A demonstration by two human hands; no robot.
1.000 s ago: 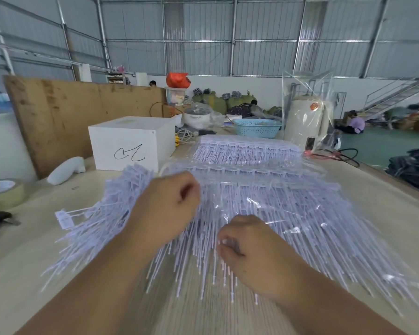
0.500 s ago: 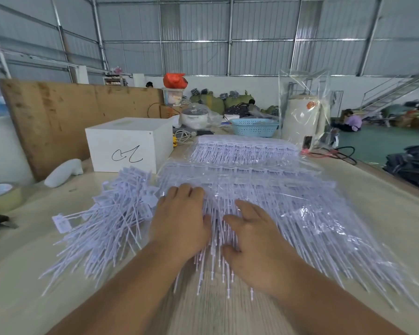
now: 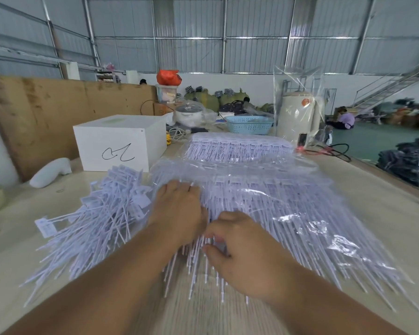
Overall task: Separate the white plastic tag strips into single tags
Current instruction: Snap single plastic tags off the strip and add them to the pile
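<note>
Two bare hands work at the near edge of a wide sheet of white plastic tag strips (image 3: 264, 213), spread flat on a pale wooden table (image 3: 385, 213) with loose clear plastic film (image 3: 312, 221) over its far and right parts. The left hand (image 3: 179, 211) lies palm-down on the strips, fingers straight and pressing. Just beside it, the right hand (image 3: 242, 252) has finger and thumb curled in a narrow pinch on a few thin tails. To the left of both hands lies a heap of separated single white tags (image 3: 94, 218). Beyond that heap stands a white cardboard box (image 3: 119, 141).

The tags look light, thin and springy, likely to tangle and slip. Taking hold near the tails while pinning the neighbouring strip seems the best way to peel one free.
</note>
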